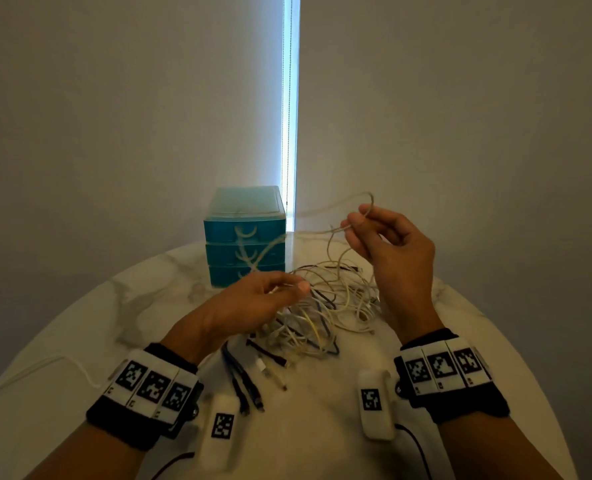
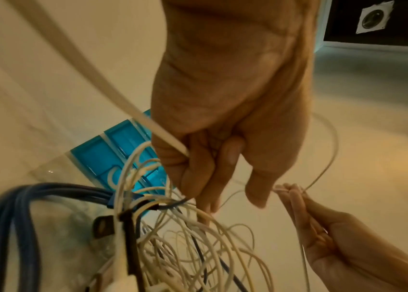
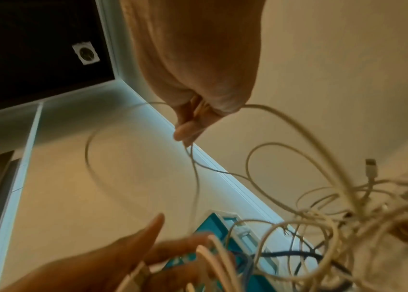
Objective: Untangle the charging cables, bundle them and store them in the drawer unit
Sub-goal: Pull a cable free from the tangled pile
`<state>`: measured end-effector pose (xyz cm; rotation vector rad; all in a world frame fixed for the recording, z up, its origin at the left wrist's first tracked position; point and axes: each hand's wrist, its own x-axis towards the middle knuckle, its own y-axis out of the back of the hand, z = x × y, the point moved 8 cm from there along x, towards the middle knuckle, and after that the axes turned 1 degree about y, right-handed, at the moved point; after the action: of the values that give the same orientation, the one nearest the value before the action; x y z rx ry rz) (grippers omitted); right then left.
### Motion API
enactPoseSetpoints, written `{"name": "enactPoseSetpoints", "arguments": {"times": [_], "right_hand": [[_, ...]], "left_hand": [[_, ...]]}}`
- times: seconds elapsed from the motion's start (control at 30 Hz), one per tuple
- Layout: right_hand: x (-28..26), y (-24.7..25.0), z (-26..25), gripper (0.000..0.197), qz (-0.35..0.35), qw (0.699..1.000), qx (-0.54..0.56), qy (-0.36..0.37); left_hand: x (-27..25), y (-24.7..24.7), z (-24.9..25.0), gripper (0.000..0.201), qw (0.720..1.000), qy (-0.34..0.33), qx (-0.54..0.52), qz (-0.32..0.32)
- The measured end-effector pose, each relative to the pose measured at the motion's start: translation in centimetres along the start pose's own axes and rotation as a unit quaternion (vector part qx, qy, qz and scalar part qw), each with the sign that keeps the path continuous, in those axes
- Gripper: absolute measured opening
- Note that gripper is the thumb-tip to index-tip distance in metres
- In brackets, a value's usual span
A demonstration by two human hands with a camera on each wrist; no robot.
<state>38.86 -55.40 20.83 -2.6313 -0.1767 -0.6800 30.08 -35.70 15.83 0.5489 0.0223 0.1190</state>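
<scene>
The right hand [image 1: 388, 244] is raised above the table [image 1: 80, 327], with thumb and fingertips pinched together on a thin white cable [image 1: 336, 206]. The cable forms a loop above this hand and runs down toward the left hand [image 1: 253, 299].

The left hand is lower, just above the table, with its fingers curled around several strands at the near-left edge of the cable tangle [image 1: 325, 306]. In the left wrist view, the curled fingers [image 2: 198, 171] close on a thicker white cord [image 2: 133, 110].

The cable tangle lies on the table between and below the two hands. It consists mostly of white cables, with a few dark and blue strands running through it. Loose connector ends [image 1: 249, 386] lie on the table nearer the person than the left hand.

The drawer unit [image 1: 246, 237] stands on the table beyond the left hand, at the far edge. It is teal with three stacked drawers; all three fronts sit flush with the unit.
</scene>
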Motion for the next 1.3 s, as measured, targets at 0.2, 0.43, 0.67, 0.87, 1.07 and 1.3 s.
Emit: {"name": "enactPoseSetpoints", "arguments": {"times": [0.2, 0.43, 0.67, 0.87, 1.07, 1.3], "right_hand": [[-1.6, -3.3, 0.3, 0.024, -0.129, 0.989, -0.062, -0.039], [-2.4, -4.6, 2.5, 0.024, -0.196, 0.970, -0.125, -0.070], [0.1, 0.3, 3.5, 0.026, -0.057, 0.961, -0.269, -0.018], [0.1, 0.1, 4.2, 0.033, -0.092, 0.955, -0.275, -0.062], [-1.3, -3.7, 4.8, 0.042, -0.218, 0.921, -0.322, 0.004], [-1.0, -3.1, 4.3, 0.025, -0.171, 0.936, -0.307, 0.005]], "left_hand": [[-0.8, 2.9, 2.8, 0.046, 0.973, -0.139, -0.058, 0.175], [-2.5, 5.6, 3.7, 0.014, 0.926, -0.223, -0.097, 0.287], [-3.0, 9.2, 1.0, 0.011, 0.889, -0.156, -0.238, 0.358], [-3.0, 10.2, -0.2, 0.012, 0.869, -0.127, -0.343, 0.332], [-3.3, 6.1, 3.9, 0.028, 0.904, -0.174, -0.360, 0.151], [-3.6, 3.7, 5.0, 0.033, 0.929, -0.168, -0.320, 0.080]]}}
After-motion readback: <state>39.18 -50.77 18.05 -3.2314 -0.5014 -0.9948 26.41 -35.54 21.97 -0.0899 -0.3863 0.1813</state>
